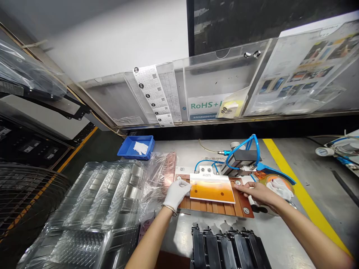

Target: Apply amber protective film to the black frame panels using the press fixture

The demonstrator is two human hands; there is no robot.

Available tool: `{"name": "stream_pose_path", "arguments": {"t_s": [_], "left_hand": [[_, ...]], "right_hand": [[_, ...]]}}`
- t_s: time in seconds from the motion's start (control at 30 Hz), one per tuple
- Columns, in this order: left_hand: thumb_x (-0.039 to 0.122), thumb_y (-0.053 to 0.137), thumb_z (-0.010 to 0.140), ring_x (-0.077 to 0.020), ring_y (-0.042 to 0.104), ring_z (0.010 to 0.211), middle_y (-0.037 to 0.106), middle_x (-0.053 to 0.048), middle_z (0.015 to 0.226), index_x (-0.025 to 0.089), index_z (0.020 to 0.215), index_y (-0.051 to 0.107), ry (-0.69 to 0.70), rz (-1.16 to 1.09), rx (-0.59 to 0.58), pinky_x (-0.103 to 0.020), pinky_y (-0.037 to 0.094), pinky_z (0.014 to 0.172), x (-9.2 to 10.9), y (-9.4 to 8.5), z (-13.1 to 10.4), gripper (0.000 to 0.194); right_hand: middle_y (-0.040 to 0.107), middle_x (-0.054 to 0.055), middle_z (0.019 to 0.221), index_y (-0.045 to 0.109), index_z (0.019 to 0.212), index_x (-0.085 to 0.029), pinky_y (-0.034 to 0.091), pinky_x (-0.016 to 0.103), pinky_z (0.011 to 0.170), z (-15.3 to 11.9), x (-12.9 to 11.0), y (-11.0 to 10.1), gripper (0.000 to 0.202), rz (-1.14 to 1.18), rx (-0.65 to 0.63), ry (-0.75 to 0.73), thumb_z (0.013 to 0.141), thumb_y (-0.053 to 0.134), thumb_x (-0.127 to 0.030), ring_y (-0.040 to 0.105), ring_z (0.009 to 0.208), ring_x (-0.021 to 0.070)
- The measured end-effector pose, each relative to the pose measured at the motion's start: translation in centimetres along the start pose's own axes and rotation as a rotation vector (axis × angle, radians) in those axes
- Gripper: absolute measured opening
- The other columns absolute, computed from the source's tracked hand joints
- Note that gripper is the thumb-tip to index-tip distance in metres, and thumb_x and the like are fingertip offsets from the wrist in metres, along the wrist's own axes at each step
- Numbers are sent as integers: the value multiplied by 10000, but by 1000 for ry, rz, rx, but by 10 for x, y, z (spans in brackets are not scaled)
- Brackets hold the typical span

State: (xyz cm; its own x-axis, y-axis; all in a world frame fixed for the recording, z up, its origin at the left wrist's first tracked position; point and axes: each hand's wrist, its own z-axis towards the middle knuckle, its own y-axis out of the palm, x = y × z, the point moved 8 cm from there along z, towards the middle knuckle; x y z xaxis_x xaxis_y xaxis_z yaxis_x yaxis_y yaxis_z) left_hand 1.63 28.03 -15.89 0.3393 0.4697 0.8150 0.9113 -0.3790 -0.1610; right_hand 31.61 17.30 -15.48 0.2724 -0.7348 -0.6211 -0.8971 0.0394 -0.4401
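Observation:
A brown ribbed fixture board (215, 207) with round metal fittings lies on the bench. Over it is an orange-and-white plate (212, 190) labelled JJ-25070. My left hand (177, 192), in a white glove and with a band at the wrist, is closed at the plate's left edge. From the other side, my bare right hand (259, 192) reaches in over the board's right end. Its fingers are stretched toward the plate's right edge; whether they touch it, I cannot tell. Below the board, several black ribbed parts (228, 246) lie side by side.
Clear plastic trays (92, 201) are stacked at left, beside plastic film (158, 179). A blue bin (136, 147) holds a white glove. Behind the board stands a black block (242, 161) with blue air hoses (255, 144). White cloth (279, 186) lies at right, near yellow tape (303, 186).

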Motion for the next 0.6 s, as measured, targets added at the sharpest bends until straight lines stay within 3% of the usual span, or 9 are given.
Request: {"name": "stream_pose_path", "arguments": {"t_s": [0.1,0.2,0.33,0.4,0.5,0.6], "left_hand": [[135,600,766,-107,575,520,582,50,549,168,673,553,15,-55,-7,-268,480,616,-6,1,4,110],[132,621,748,-103,550,501,570,56,511,169,652,556,31,-65,-6,-258,459,599,-7,-1,5,121],[116,631,753,-97,537,497,562,68,489,171,638,550,38,-41,-6,-249,449,599,-7,-2,4,151],[103,623,769,-96,540,502,555,77,494,169,642,544,32,-20,-1,-250,457,608,-8,0,4,163],[112,615,792,-92,528,491,537,85,505,169,654,530,18,21,15,-252,463,606,-6,-1,6,172],[238,652,794,-87,507,487,545,74,561,174,696,541,34,74,61,-249,433,580,2,-12,-4,162]], "right_hand": [[582,3,588,572,631,-214,290,272,471,-14,5,-17,545,-73,53,-109,596,646,-752,417,469,134],[674,44,733,690,672,-226,427,353,652,-36,24,-27,392,-184,68,-219,577,712,-605,570,654,238],[721,52,981,753,847,-283,476,418,806,-51,45,-31,272,-314,135,-445,684,633,-464,651,888,316],[727,54,989,735,881,-296,499,423,784,-47,52,-32,296,-331,187,-469,757,555,-494,663,926,324],[724,59,955,706,912,-298,519,425,737,-42,50,-32,328,-337,241,-444,769,513,-521,683,851,309],[698,82,1006,663,1062,-273,532,448,764,-54,43,-32,440,-330,291,-442,780,502,-570,683,836,301]]}}
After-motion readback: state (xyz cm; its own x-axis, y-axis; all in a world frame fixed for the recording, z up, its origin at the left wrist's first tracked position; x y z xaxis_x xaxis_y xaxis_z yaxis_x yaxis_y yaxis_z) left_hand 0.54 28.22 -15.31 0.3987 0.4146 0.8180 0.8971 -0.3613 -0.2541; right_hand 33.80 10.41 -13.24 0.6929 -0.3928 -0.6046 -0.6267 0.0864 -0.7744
